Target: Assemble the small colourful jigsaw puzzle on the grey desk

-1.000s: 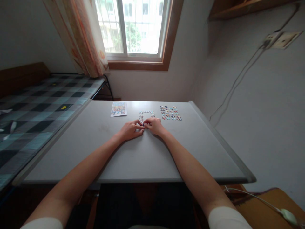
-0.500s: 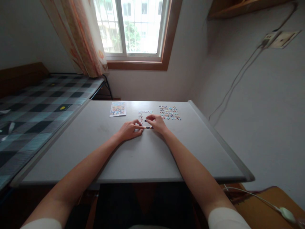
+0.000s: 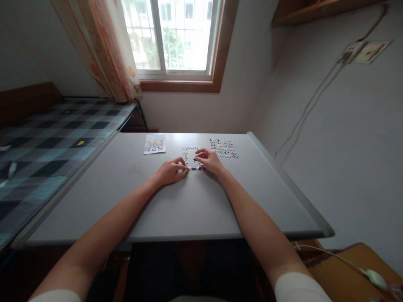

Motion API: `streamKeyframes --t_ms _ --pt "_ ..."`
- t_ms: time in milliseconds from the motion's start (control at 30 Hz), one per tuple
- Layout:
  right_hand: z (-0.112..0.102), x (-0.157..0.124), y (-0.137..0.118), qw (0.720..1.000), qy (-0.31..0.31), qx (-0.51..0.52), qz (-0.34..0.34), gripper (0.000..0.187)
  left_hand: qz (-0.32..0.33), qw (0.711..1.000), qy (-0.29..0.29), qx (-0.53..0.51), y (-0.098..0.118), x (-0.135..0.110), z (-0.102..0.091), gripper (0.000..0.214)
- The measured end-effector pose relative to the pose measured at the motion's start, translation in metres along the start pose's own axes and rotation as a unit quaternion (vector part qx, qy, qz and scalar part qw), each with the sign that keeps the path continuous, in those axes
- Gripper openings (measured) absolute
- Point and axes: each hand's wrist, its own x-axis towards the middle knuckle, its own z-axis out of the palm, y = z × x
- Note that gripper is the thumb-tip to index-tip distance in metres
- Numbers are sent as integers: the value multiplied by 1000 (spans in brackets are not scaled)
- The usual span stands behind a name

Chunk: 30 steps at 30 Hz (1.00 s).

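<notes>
A small jigsaw frame [image 3: 188, 152], only its border joined, lies on the grey table [image 3: 176, 201]. My left hand [image 3: 170, 172] rests at the frame's near left corner, fingers curled, fingertips touching the bottom edge. My right hand [image 3: 211, 161] sits at the frame's right side, thumb and forefinger pinched on a small dark puzzle piece [image 3: 195, 159] inside the frame. Loose puzzle pieces [image 3: 224, 148] lie spread out just right of the frame. A colourful reference picture [image 3: 155, 144] lies to the left.
A bed with a checked cover [image 3: 47, 142] runs along the table's left side. A window with a curtain [image 3: 103, 50] is behind. A cable and wall socket [image 3: 367, 52] are on the right wall. A white cord [image 3: 352, 266] lies on a wooden surface at lower right.
My right hand has moved from the frame's near edge to its right side, uncovering the bottom border. The left hand has hardly shifted.
</notes>
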Motion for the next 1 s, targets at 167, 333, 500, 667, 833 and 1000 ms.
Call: streamKeyframes --t_ms 167,333,500,667,833,1000 --pt "2 -1 1 1000 -19 -16 -7 24 -4 1000 -3 -4 -1 0 0 25" --pt "-1 -1 0 999 -27 -47 7 26 -6 1000 -6 -14 1 0 -2 25" --pt "-9 0 0 990 -52 -131 -19 13 -16 1000 -8 -17 2 0 -2 26" --pt "-11 -2 3 978 -89 -190 -9 14 -19 1000 -8 -15 1 0 -1 26" --pt "-9 -2 2 969 -100 -223 -16 15 -17 1000 -9 -15 2 0 -2 26" --pt "-9 -2 3 965 -102 -241 -31 17 -19 1000 -8 -20 1 0 -1 25"
